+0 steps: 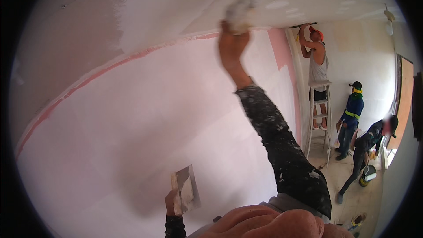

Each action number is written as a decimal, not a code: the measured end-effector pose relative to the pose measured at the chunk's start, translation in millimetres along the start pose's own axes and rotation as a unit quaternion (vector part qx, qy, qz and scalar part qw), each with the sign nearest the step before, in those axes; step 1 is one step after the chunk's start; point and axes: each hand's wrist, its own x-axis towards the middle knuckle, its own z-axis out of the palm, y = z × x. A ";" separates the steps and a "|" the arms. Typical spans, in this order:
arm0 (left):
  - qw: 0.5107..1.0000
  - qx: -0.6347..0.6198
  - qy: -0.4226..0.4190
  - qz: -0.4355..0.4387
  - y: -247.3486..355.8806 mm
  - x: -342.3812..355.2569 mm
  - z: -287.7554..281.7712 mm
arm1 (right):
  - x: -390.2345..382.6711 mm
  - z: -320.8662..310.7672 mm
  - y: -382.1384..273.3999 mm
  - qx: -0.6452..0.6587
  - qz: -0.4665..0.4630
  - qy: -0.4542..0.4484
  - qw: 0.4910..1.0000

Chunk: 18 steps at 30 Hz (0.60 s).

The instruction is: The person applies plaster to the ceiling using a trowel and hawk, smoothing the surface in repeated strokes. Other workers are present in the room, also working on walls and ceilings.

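Note:
My right hand (pixel 233 50) is raised high, closed on a motion-blurred putty knife (pixel 241 6) against or just under the ceiling (pixel 167 4); exact contact is unclear. Its sleeve is dark and paint-spattered. Low in the view, my left hand (pixel 172 200) grips a rectangular metal plastering blade (pixel 188 187) with pale compound on it, held before the pale pink wall (pixel 101 136). A darker pink band (pixel 88 79) runs along the top of that wall, below the patchy white and grey ceiling.
A co-worker (pixel 319 61) stands on a white stepladder (pixel 320 88), reaching upward. Another person in blue (pixel 352 110) stands beside it. A third (pixel 368 145) bends over a bucket with a roller (pixel 368 174). An orange door panel (pixel 404 101) is at right; tools (pixel 354 222) lie on the tiled floor.

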 end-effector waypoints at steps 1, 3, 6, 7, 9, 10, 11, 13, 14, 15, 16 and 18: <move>1.000 -0.002 0.010 -0.010 2.6 -16.1 6.1 | 22.3 -29.4 -11.9 -0.014 0.104 0.027 0.994; 0.998 -0.041 -0.008 -0.053 6.4 -32.9 10.4 | 91.0 -70.6 -0.3 0.132 0.091 0.078 0.984; 0.993 -0.072 -0.027 -0.084 11.8 -50.3 12.8 | 150.1 -76.0 -28.5 0.316 0.121 0.127 0.933; 0.994 -0.071 -0.030 -0.080 15.0 -50.8 16.8 | 151.7 -64.7 -36.9 0.334 0.118 0.115 0.928; 0.995 -0.064 -0.038 -0.067 21.4 -45.5 31.3 | 139.0 -37.7 -52.0 0.324 0.089 0.101 0.936; 0.996 -0.057 -0.039 -0.054 23.3 -45.2 35.8 | 122.1 -19.1 -63.5 0.299 0.063 0.100 0.947; 0.997 -0.052 -0.036 -0.043 18.1 -39.6 23.2 | 109.6 -2.6 -71.6 0.279 0.041 0.101 0.954; 0.999 -0.041 -0.022 -0.019 5.4 -21.6 -12.9 | 71.3 44.2 -90.3 0.169 -0.012 0.079 0.982; 0.997 -0.058 -0.045 -0.037 3.5 -21.2 -2.6 | 54.5 60.7 -129.5 0.226 0.022 0.069 0.972; 0.993 -0.073 -0.071 -0.055 7.3 -23.1 26.7 | 45.6 76.6 -124.7 0.126 -0.050 0.053 0.989; 0.989 -0.087 -0.095 -0.070 10.9 -26.0 48.6 | 32.4 92.4 -138.7 0.095 -0.060 0.049 0.993; 0.984 -0.115 -0.110 -0.078 12.2 -30.6 63.4 | -1.2 126.7 -156.9 0.045 -0.092 0.057 0.993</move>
